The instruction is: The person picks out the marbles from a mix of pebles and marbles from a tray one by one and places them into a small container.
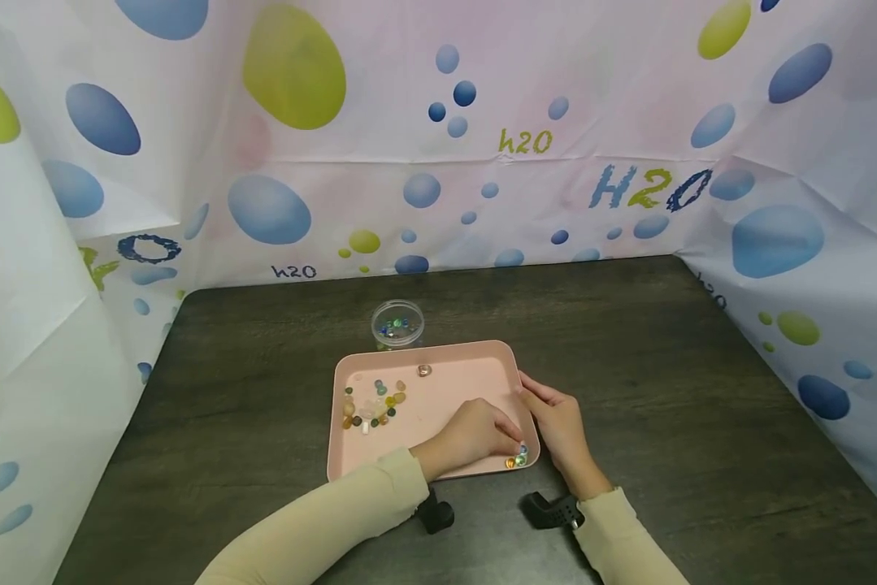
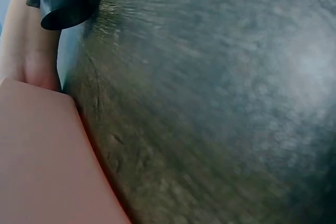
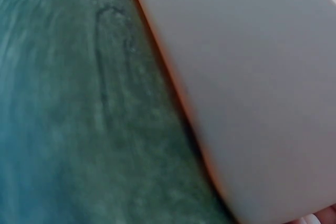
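My left hand (image 1: pixel 471 435) reaches into the pink tray (image 1: pixel 453 366) in the head view, its fingertips pinching a small blue glass marble (image 1: pixel 523 448) at the near right corner. Right beside it lie a clear greenish marble (image 1: pixel 521 460) and an amber marble (image 1: pixel 510 463). My right hand (image 1: pixel 564 431) grips the tray's right edge, thumb at the rim and fingers along the outer wall. Both wrist views mostly show the tray's side and the tabletop; fingertips (image 3: pixel 328 215) appear at the right wrist view's lower corner.
Several small polished stones (image 1: pixel 375 406) lie scattered in the tray's left part. Near its back rim sits a shiny brownish piece (image 1: pixel 424 370). Behind the tray stands a clear round container (image 1: pixel 397 325) with coloured marbles inside. The dark wooden table (image 1: pixel 262 357) meets a patterned curtain (image 1: pixel 423 227).
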### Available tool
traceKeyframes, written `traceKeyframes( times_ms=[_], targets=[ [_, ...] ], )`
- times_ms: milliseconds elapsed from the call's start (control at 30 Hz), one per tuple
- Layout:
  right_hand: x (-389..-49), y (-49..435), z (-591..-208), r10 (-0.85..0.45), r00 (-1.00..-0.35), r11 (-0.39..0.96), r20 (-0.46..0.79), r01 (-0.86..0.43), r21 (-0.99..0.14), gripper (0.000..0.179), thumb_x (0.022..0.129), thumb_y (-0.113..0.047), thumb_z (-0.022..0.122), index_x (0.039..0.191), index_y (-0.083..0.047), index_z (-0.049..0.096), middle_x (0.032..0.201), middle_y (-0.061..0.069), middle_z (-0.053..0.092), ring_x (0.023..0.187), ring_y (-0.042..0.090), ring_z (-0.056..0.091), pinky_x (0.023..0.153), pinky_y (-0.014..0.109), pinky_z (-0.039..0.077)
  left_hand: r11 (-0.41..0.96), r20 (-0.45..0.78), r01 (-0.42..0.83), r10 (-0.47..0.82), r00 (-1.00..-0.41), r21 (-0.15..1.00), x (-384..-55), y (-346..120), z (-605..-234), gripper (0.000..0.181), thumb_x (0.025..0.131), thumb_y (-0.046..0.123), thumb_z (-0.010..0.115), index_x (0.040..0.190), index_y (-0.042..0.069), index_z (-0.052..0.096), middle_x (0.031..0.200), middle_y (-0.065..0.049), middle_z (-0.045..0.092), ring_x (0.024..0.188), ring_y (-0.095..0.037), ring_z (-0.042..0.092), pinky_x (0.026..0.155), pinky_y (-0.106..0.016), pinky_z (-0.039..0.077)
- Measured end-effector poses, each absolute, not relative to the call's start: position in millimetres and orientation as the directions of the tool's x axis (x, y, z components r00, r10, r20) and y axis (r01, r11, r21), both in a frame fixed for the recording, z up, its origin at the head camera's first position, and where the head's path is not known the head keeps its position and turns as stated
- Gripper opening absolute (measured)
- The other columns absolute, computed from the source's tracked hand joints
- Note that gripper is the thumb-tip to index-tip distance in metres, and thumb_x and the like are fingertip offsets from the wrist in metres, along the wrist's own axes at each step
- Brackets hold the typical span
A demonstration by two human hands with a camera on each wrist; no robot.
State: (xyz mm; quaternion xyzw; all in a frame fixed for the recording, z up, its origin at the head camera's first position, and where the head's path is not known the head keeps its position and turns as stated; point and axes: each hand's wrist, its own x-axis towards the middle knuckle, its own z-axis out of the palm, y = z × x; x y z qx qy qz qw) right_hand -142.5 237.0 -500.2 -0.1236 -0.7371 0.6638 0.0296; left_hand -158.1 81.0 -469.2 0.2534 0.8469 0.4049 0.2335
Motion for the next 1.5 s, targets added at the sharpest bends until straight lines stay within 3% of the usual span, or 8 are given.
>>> traceKeyframes(
  times_ms=[300,633,767,900,1067,1167,1267,1500],
  targets=[
    [-143,240,-499,0.221,-0.971,0.079,-0.092,0.112,-0.990,0.036,0.087,-0.029,0.065,0.119,-0.013,0.065,0.123,0.001,0.062,0.113,0.007,0.056,0.085,0.015,0.050,0.526,-0.101,0.354,0.654,-0.750,0.773,-155,91,-467,0.006,0.076,0.019,0.075,0.081,0.017,0.077,0.074,0.013,0.071,0.067,0.008,0.057,0.062,-0.010,0.045],
    [-141,242,-497,0.212,-0.973,0.045,-0.092,0.103,-0.994,0.037,0.087,-0.029,0.066,0.120,-0.012,0.064,0.123,0.002,0.061,0.111,0.004,0.057,0.085,0.016,0.050,0.528,-0.076,0.450,0.704,-0.706,0.720,-152,94,-466,0.006,0.078,0.015,0.072,0.076,0.020,0.076,0.064,0.015,0.066,0.051,0.005,0.047,0.051,-0.011,0.041],
    [-141,242,-498,0.210,-0.973,0.048,-0.095,0.108,-0.993,0.038,0.087,-0.028,0.065,0.121,-0.011,0.063,0.124,0.004,0.060,0.109,0.004,0.058,0.084,0.016,0.050,0.516,-0.072,0.450,0.711,-0.699,0.728,-154,92,-467,0.006,0.079,0.018,0.071,0.075,0.021,0.075,0.065,0.017,0.067,0.056,0.008,0.049,0.055,-0.010,0.042],
    [-142,240,-498,0.208,-0.973,0.057,-0.099,0.113,-0.992,0.038,0.087,-0.029,0.065,0.121,-0.012,0.063,0.124,0.004,0.060,0.110,0.005,0.058,0.083,0.016,0.051,0.492,-0.103,0.347,0.680,-0.726,0.798,-159,83,-464,0.005,0.080,0.024,0.072,0.078,0.023,0.076,0.071,0.018,0.069,0.065,0.009,0.055,0.064,-0.010,0.045],
    [-145,237,-497,0.222,-0.969,0.061,-0.110,0.127,-0.990,0.037,0.086,-0.028,0.067,0.119,-0.011,0.064,0.122,0.005,0.062,0.109,0.008,0.059,0.080,0.016,0.052,0.406,-0.220,0.036,0.566,-0.795,0.913,-171,69,-454,0.012,0.076,0.030,0.076,0.081,0.019,0.077,0.077,0.010,0.072,0.073,0.001,0.058,0.064,-0.015,0.046],
    [-147,236,-497,0.236,-0.966,0.059,-0.106,0.123,-0.991,0.037,0.086,-0.026,0.067,0.119,-0.009,0.064,0.121,0.006,0.062,0.106,0.007,0.060,0.078,0.017,0.053,0.242,-0.302,-0.202,0.514,-0.803,0.949,-180,61,-448,0.020,0.076,0.025,0.076,0.089,0.010,0.076,0.088,0.001,0.073,0.080,-0.005,0.064,0.073,-0.021,0.054],
    [-147,237,-497,0.244,-0.965,0.064,-0.099,0.118,-0.991,0.038,0.086,-0.026,0.067,0.118,-0.008,0.064,0.120,0.006,0.062,0.104,0.005,0.061,0.077,0.018,0.053,0.030,-0.340,-0.378,0.510,-0.790,0.925,-186,53,-443,0.025,0.082,0.016,0.071,0.102,0.002,0.071,0.105,-0.006,0.069,0.095,-0.011,0.065,0.088,-0.029,0.053],
    [-147,237,-498,0.243,-0.964,0.073,-0.113,0.134,-0.988,0.040,0.085,-0.030,0.068,0.119,-0.008,0.064,0.120,0.008,0.062,0.101,0.004,0.062,0.078,0.019,0.054,-0.218,-0.327,-0.475,0.486,-0.811,0.853,-202,36,-440,0.030,0.091,0.006,0.057,0.120,-0.005,0.058,0.119,-0.013,0.060,0.104,-0.015,0.062,0.093,-0.026,0.049]
  ],
)
